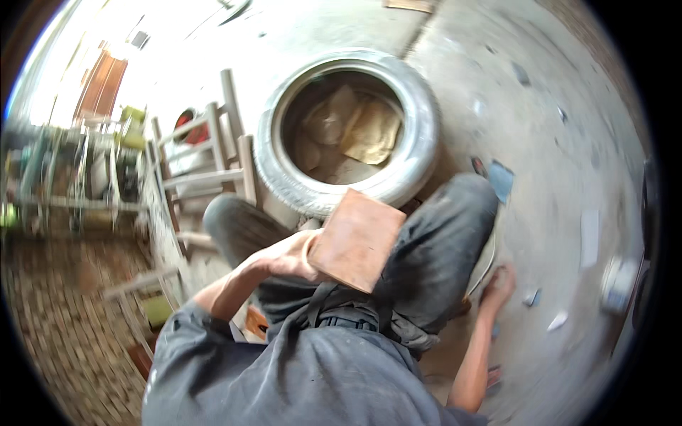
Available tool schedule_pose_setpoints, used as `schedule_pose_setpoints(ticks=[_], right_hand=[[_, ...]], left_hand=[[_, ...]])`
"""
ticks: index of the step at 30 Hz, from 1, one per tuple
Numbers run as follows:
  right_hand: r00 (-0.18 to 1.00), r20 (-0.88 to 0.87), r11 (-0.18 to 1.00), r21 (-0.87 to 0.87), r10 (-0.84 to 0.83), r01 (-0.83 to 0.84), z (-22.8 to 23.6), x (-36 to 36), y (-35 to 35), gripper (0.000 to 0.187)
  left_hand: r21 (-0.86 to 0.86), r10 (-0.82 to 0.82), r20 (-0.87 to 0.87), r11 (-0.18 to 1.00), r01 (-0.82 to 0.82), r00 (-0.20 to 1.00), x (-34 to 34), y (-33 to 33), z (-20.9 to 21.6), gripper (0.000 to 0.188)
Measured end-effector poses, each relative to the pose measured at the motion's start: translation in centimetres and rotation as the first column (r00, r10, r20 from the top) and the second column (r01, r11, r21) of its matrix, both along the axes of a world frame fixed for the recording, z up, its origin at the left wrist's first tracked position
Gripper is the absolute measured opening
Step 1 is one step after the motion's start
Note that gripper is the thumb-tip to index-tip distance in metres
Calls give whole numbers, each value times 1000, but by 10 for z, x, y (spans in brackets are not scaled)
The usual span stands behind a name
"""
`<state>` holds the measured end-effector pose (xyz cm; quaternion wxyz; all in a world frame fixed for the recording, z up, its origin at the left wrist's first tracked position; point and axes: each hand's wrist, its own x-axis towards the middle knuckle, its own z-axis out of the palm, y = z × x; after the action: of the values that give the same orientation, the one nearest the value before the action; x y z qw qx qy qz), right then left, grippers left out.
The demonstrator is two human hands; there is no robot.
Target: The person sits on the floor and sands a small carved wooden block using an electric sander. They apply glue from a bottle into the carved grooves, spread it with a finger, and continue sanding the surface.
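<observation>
Over the lap, between the bent knees, the left hand (293, 257) grips a reddish-brown block (359, 241) by its near left side, thumb and fingers pressed against it, some of them hidden behind; the block tilts, its broad flat face turned upward, and lies just to the right of that hand. Well apart to the right, beyond the right thigh, the right hand (499, 282) is low near the floor, blurred, so whether it is spread or pinching something I cannot tell. Just left of its fingers runs a thin pale cord (490, 264). Ahead of the right hand, past the knee, lies a flat blue-grey piece (501, 181); farther to its right are a white strip (590, 238) and a white container (619, 284). Ahead of the left hand, beyond the block, a greyish tyre (420, 135) lies flat, with a yellowish-brown sheet (371, 133) inside it. Forward and left of the left hand is a wooden frame (247, 167).
</observation>
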<state>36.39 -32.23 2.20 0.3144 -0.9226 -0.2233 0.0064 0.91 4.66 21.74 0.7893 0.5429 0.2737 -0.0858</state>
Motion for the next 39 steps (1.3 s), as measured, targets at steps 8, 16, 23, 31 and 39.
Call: schedule_pose_setpoints(ticks=[8,16,23,31,39], right_hand=[[413,152,422,-27,898,-906,274,-120,220,53],[180,58,189,-225,982,-956,277,-154,271,57],[122,22,124,-210,992,-970,285,-184,269,52],[202,107,223,-249,974,-943,289,-186,264,43],[311,47,314,-175,949,-933,279,-181,270,40]], left_hand=[[97,-161,106,984,151,981,-11,10,-8,83],[163,-113,291,984,68,950,-32,7,-28,68],[143,-61,321,990,16,945,-46,4,-27,63],[166,-67,315,986,15,947,-46,4,-34,62],[168,-70,292,986,21,954,-50,4,-26,68]])
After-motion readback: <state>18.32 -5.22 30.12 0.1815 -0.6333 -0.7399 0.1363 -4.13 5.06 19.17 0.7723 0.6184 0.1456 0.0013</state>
